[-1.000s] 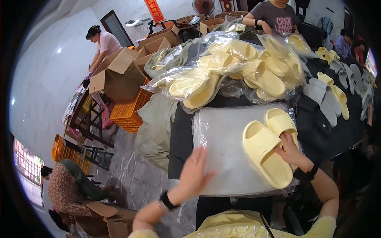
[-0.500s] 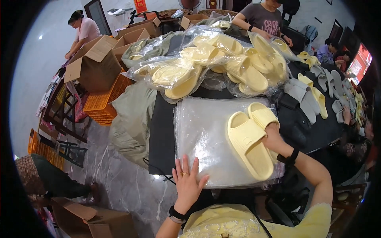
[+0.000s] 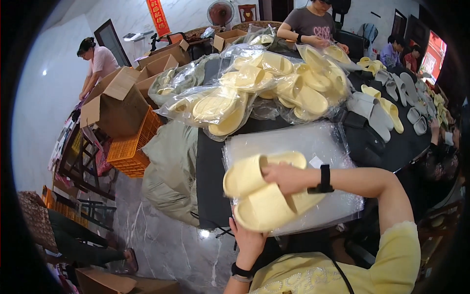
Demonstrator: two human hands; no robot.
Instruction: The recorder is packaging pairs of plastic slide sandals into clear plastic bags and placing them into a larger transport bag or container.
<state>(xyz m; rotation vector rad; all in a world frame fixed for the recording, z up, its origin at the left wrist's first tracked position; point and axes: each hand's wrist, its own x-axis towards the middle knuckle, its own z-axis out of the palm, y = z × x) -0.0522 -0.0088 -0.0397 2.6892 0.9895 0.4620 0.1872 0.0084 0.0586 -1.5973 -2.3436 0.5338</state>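
Dark cloth covers the table (image 3: 215,196), with a stack of clear bags (image 3: 303,147) spread at its near end. Over those bags both hands hold a pair of pale yellow slippers (image 3: 264,191). Reaching in from 3 o'clock, the right hand (image 3: 284,177) grips them from above, fingers curled over the upper slipper. From 6 o'clock the left hand (image 3: 247,240) cups the lower slipper's sole. Bagged slippers (image 3: 264,88) pile up at 12 o'clock; grey slippers (image 3: 377,110) lie at 2 o'clock.
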